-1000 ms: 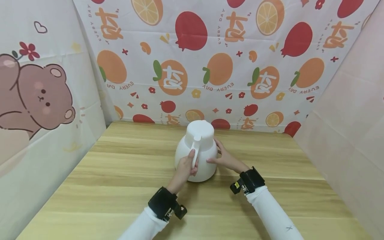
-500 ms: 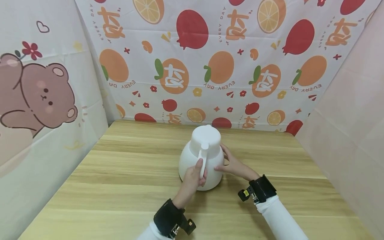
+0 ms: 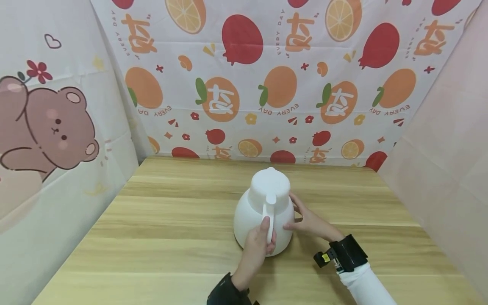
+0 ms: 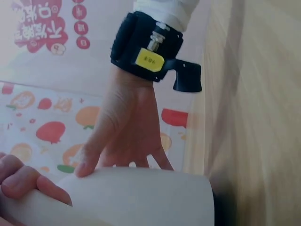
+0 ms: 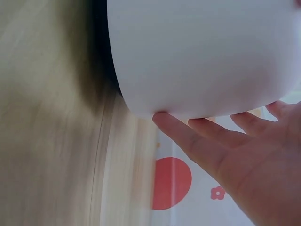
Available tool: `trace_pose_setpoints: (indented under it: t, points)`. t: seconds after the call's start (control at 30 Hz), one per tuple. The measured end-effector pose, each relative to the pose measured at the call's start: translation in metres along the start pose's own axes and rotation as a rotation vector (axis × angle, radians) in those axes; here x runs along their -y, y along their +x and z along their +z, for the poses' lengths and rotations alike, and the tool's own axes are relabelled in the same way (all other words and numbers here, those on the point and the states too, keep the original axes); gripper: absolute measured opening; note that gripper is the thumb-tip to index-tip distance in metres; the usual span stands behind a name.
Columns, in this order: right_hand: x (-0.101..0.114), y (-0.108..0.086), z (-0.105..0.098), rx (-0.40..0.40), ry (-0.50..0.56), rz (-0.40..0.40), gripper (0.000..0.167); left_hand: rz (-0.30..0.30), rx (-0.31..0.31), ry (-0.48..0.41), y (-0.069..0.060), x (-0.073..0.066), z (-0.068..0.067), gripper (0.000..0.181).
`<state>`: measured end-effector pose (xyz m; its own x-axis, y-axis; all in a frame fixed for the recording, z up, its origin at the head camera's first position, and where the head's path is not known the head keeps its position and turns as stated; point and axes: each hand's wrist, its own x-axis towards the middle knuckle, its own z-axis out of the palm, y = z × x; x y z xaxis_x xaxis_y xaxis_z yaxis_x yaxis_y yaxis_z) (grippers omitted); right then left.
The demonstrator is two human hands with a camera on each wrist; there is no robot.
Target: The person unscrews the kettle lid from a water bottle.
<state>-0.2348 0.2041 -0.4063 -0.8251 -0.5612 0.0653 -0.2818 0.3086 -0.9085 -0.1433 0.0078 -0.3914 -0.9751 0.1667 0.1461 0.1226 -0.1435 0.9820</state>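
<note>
Standing upright, the thermal jug (image 3: pixel 249 218) has the left hand (image 3: pixel 257 243) gripping its six-o'clock handle (image 3: pixel 270 212), the straight-fingered right hand (image 3: pixel 313 223) touching at three.

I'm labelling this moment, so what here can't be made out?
Inside of the white jug: all views, its walls hide it.
Right hand: left wrist view, some ends of its fingers hidden behind the white jug.
Print on yellow label: left wrist view, too small, blurred.
Left wristband: head view, cut off by bottom edge.
</note>
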Motion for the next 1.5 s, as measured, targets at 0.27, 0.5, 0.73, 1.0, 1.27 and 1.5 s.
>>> trace_pose_setpoints:
  t: [0.27, 0.5, 0.73, 1.0, 1.27, 1.5]
  points:
    - [0.001, -0.011, 0.001, 0.029, 0.015, -0.019, 0.090, 0.001, 0.003, -0.002, -0.011, 0.001, 0.008, 0.054]
    - [-0.003, -0.012, 0.000, 0.034, 0.000, -0.033, 0.091, 0.020, 0.026, -0.023, -0.013, 0.002, 0.009, 0.054]
    - [0.014, -0.009, 0.001, -0.075, -0.057, -0.168, 0.084, 0.042, 0.116, -0.022, -0.011, 0.000, 0.003, 0.052]
    - [0.084, 0.002, 0.019, -0.317, -0.346, -0.313, 0.082, 0.047, 0.136, -0.153, -0.002, -0.012, 0.002, 0.030]
    - [0.117, 0.012, 0.040, -0.391, -0.621, -0.252, 0.079, 0.007, 0.061, -0.163, -0.003, -0.013, 0.012, 0.027]
    - [0.118, 0.012, 0.042, -0.398, -0.704, -0.266, 0.055, -0.049, -0.013, -0.226, -0.003, -0.014, 0.017, 0.023]
